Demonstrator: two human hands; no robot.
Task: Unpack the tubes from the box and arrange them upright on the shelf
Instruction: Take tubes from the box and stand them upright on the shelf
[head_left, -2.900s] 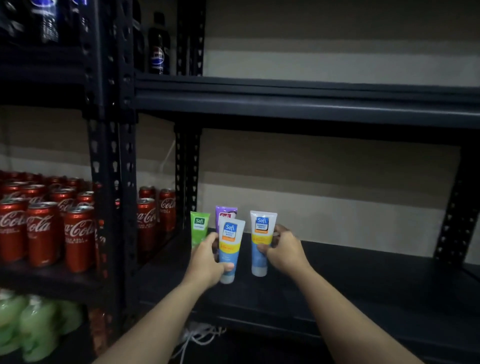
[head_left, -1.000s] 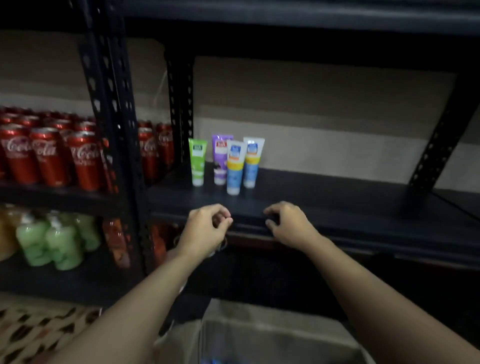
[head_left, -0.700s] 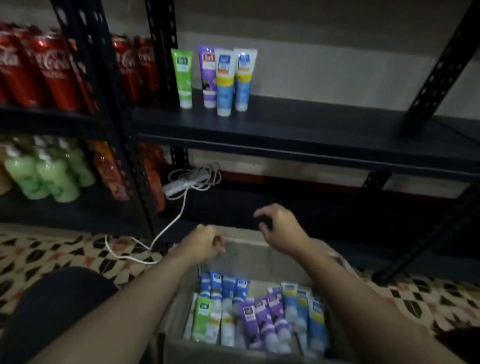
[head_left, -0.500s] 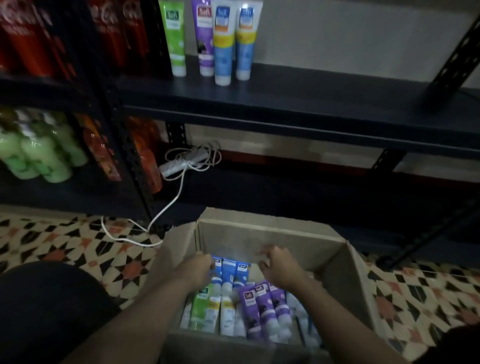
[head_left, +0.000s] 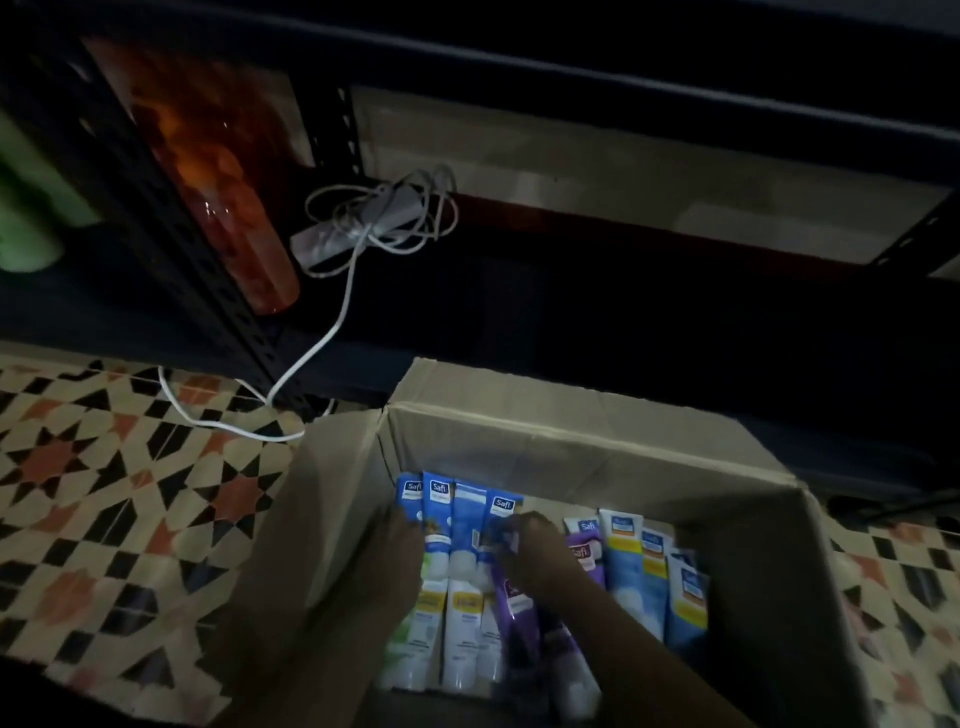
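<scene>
An open cardboard box (head_left: 571, 434) stands on the floor below the rack. Inside lie several tubes: blue ones (head_left: 467, 512) at the left, a purple one (head_left: 584, 553) in the middle, and blue-and-yellow ones (head_left: 631, 564) at the right. Both my hands are down inside the box. My left hand (head_left: 397, 553) rests on the left-hand tubes. My right hand (head_left: 537, 558) lies over the middle tubes with its fingers curled. In the dark, blurred view I cannot make out a firm grip. The shelf holding the upright tubes is out of view.
A white power strip with a coiled cable (head_left: 358, 228) lies on the lowest shelf behind the box, and the cable trails onto the patterned floor tiles (head_left: 104, 493). An orange bottle (head_left: 234, 208) and green bottles (head_left: 26, 208) stand left of a black rack post (head_left: 171, 234).
My hands left the shelf, where four tubes stand upright, and dropped into the box. My view tilted down from the shelf to the box.
</scene>
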